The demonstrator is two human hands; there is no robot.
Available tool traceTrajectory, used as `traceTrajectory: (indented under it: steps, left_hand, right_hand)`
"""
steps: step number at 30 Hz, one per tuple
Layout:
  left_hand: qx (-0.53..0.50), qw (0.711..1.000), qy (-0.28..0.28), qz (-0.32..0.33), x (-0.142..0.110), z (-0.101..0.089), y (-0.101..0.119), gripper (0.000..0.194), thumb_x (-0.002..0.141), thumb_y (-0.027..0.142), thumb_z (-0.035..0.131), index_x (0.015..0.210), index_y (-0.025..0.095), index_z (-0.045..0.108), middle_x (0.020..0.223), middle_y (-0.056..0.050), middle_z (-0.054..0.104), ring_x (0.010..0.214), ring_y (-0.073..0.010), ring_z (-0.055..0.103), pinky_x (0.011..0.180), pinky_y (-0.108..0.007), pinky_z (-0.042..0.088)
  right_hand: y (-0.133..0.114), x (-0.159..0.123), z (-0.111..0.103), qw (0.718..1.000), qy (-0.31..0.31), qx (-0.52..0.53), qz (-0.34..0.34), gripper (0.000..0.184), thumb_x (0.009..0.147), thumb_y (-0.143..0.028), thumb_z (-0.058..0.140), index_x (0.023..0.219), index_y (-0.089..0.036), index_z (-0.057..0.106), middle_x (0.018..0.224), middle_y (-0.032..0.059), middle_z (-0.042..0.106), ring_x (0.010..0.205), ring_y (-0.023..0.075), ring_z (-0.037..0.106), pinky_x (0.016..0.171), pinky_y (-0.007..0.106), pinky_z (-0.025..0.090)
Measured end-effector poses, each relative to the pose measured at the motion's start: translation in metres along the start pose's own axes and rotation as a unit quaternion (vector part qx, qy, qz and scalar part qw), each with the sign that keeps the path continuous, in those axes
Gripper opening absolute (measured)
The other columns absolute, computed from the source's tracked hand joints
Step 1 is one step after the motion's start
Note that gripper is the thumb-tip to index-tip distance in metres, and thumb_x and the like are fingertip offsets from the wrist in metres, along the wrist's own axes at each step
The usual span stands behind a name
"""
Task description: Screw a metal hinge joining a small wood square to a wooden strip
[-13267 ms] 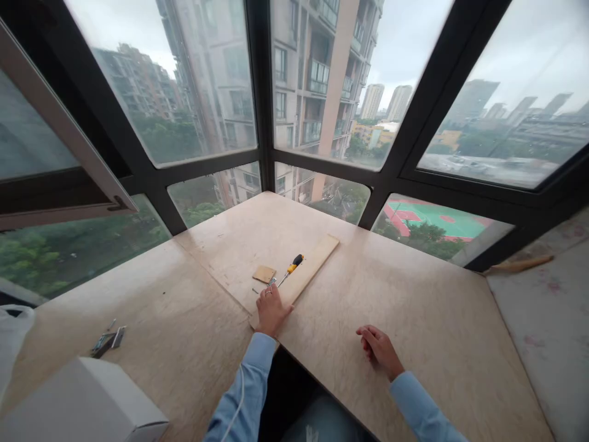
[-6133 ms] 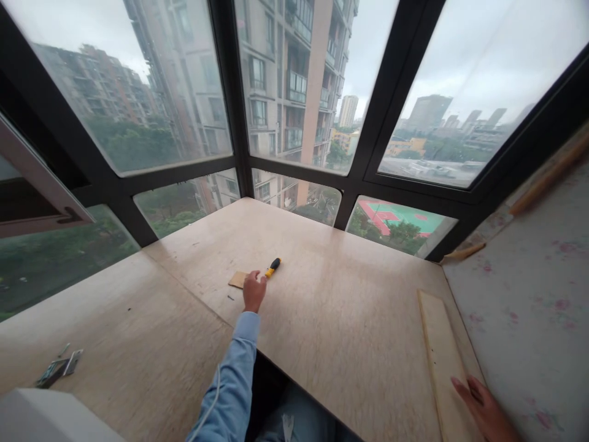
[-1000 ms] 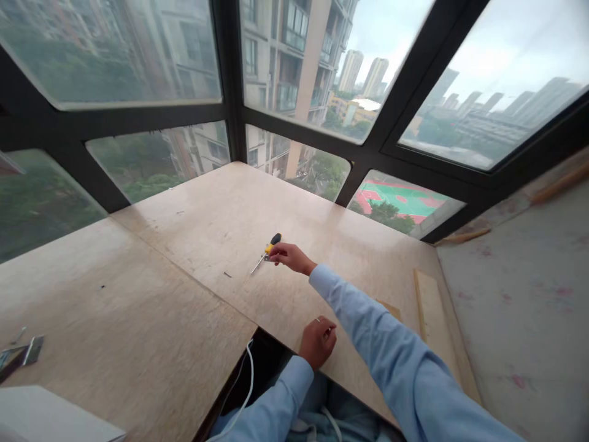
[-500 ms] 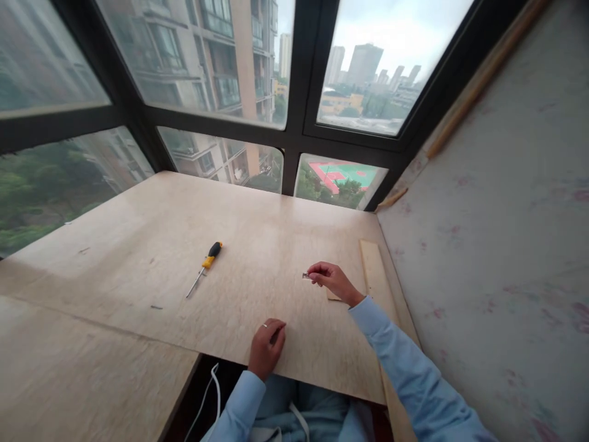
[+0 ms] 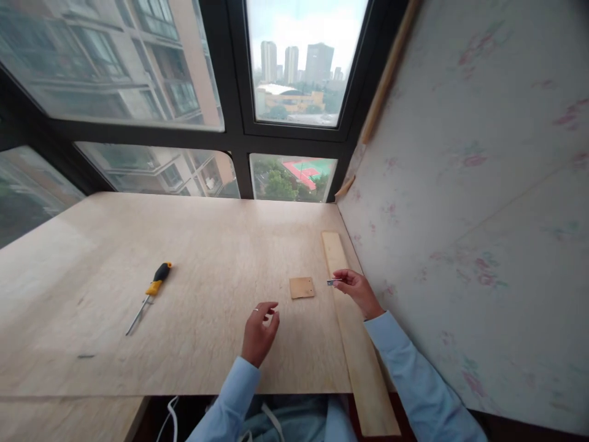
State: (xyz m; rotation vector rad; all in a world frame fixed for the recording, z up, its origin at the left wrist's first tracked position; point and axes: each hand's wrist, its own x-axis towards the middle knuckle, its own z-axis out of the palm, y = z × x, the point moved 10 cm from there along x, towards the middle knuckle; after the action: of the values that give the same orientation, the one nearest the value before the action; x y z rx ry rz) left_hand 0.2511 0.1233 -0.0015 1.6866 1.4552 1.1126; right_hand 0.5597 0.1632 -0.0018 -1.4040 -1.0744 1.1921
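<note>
My right hand (image 5: 356, 291) pinches a small shiny metal plate (image 5: 330, 282) between thumb and fingertips, above the long wooden board (image 5: 356, 356). The metal plate looks like a little bracket, too small to make out fully. My left hand (image 5: 261, 334) is at the near part of the tabletop, its fingers loosely bent and apart with nothing in them. Between the hands and a little farther off lies a thin square wooden piece (image 5: 301, 288) with small holes near its right edge. A screwdriver (image 5: 150, 294) with a yellow and black handle lies to the left.
A thin dark metal bit (image 5: 86, 356) lies on the pale wooden tabletop (image 5: 216, 245) at left. Dark-framed windows (image 5: 239, 138) stand behind it, and a flowered wall (image 5: 451, 202) borders the right. A white cord (image 5: 172, 414) hangs below the front edge.
The view has turned right. My right hand has moved from near the square wooden piece to over the long board, still pinching the metal plate. My left fingers have loosened and moved forward.
</note>
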Motion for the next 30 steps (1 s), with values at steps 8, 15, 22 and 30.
traceTrajectory:
  steps: [8, 15, 22, 30]
  left_hand:
    - [-0.169, 0.971, -0.156, -0.063, 0.028, 0.077, 0.041, 0.042, 0.085, 0.045, 0.063, 0.112, 0.013, 0.068, 0.109, -0.015, 0.071, 0.092, -0.0221, 0.068, 0.075, -0.033, 0.054]
    - [-0.340, 0.875, -0.297, -0.176, 0.025, 0.128, 0.050, 0.057, 0.075, 0.057, 0.076, 0.105, 0.009, 0.073, 0.087, -0.013, 0.072, 0.067, -0.0150, 0.064, 0.061, -0.027, 0.051]
    - [-0.409, 0.847, -0.214, -0.264, 0.016, 0.115, 0.013, 0.063, 0.058, 0.044, 0.091, 0.106, 0.008, 0.073, 0.086, -0.012, 0.074, 0.067, -0.0139, 0.066, 0.069, -0.029, 0.055]
    - [-0.391, 0.871, -0.133, -0.266, 0.015, 0.076, -0.013, 0.066, 0.056, 0.047, 0.091, 0.104, 0.007, 0.069, 0.090, -0.015, 0.075, 0.072, -0.0185, 0.070, 0.071, -0.032, 0.058]
  right_hand:
    - [0.002, -0.020, 0.021, 0.997, -0.061, 0.043, 0.024, 0.050, 0.066, -0.039, 0.085, 0.107, -0.014, 0.069, 0.093, 0.0106, 0.076, 0.085, 0.0196, 0.070, 0.080, 0.034, 0.053]
    - [-0.008, -0.028, 0.050, 0.988, -0.154, 0.024, -0.002, 0.051, 0.077, -0.041, 0.078, 0.117, -0.013, 0.065, 0.091, 0.0090, 0.076, 0.079, 0.0189, 0.072, 0.083, 0.039, 0.055]
    - [-0.013, -0.036, 0.015, 0.931, 0.028, -0.352, -0.094, 0.063, 0.083, -0.041, 0.069, 0.136, -0.013, 0.054, 0.137, 0.0212, 0.056, 0.126, 0.0321, 0.055, 0.103, 0.048, 0.046]
    - [0.030, -0.042, -0.018, 0.787, 0.107, -0.598, 0.103, 0.092, 0.074, -0.051, 0.075, 0.140, 0.004, 0.042, 0.122, 0.0282, 0.055, 0.118, 0.0399, 0.054, 0.099, 0.043, 0.041]
